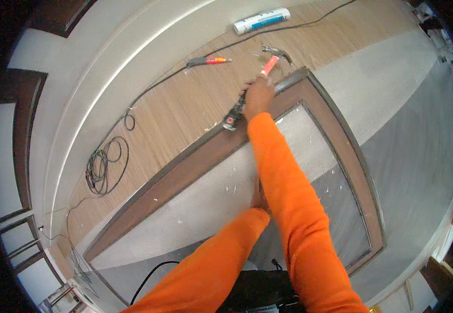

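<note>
My right hand (259,95) is wrapped round the handle of a claw hammer (271,63). The hammer's metal head points away from me; its handle is red near the head and dark at the butt end. It lies over the far edge of a large brown wooden frame (169,175) with dark edging, laid flat on the floor. Whether the hammer touches the frame I cannot tell. My left hand (258,199) is low over the frame's middle, mostly hidden behind my right forearm, so its fingers do not show. Both sleeves are orange.
Beyond the frame lies a red and dark utility knife (209,61). A white and blue tube (262,21) rests by the wall. A black cable (158,82) runs along the wood-look floor to a coil (99,167) at left. Pale chips are scattered inside the frame.
</note>
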### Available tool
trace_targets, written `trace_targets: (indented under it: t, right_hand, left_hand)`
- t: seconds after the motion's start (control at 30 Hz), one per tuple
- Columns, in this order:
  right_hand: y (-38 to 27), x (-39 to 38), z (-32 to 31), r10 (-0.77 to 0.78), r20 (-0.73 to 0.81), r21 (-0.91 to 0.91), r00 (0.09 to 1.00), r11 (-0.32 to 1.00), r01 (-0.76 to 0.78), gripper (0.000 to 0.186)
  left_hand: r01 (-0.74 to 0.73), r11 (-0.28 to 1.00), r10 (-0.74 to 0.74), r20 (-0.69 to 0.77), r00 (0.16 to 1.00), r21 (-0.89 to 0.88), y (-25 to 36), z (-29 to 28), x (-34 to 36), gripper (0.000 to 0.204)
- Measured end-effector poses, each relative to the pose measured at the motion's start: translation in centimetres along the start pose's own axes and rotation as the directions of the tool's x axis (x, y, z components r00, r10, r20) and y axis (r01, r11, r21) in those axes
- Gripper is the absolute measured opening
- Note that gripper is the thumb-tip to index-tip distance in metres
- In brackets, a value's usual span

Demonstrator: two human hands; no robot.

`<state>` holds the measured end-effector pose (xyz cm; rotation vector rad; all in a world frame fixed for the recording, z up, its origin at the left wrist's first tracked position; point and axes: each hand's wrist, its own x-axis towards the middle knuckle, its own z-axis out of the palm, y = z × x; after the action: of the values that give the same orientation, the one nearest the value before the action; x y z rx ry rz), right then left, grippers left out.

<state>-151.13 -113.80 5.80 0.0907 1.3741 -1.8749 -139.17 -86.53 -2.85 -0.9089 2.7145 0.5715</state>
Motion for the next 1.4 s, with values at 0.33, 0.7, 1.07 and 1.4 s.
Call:
trace_targets:
  t: [0.33, 0.7, 1.07, 1.4]
  right_hand:
    - [10.4, -3.4, 12.3, 0.137, 0.113, 0.186, 0.984, 0.970, -0.156, 0.029]
    - [6.5, 9.1, 6.4, -0.644, 0.467, -0.804, 0.606, -0.024, 0.594, 0.041]
    - [3.2, 13.0, 6.0, -0.463, 0.346, -0.936, 0.816, -0.111, 0.334, 0.031]
    - [-1.2, -4.7, -6.0, -0.369, 0.249, -0.422, 0.896, 0.791, 0.443, 0.026]
  left_hand:
    - [0.065, 0.995, -0.051, 0.177, 0.983, -0.070, -3.0, 2.7, 0.1, 0.062]
    - [0.072, 0.971, -0.084, -0.045, 0.995, -0.227, -1.5, -2.0, -1.6, 0.063]
    - [0.004, 0.999, -0.016, -0.237, 0.971, -0.052, -0.2, -2.6, 0.6, 0.067]
    - [-0.005, 0.997, 0.033, -0.359, 0.933, 0.079, -0.2, -2.2, 1.0, 0.069]
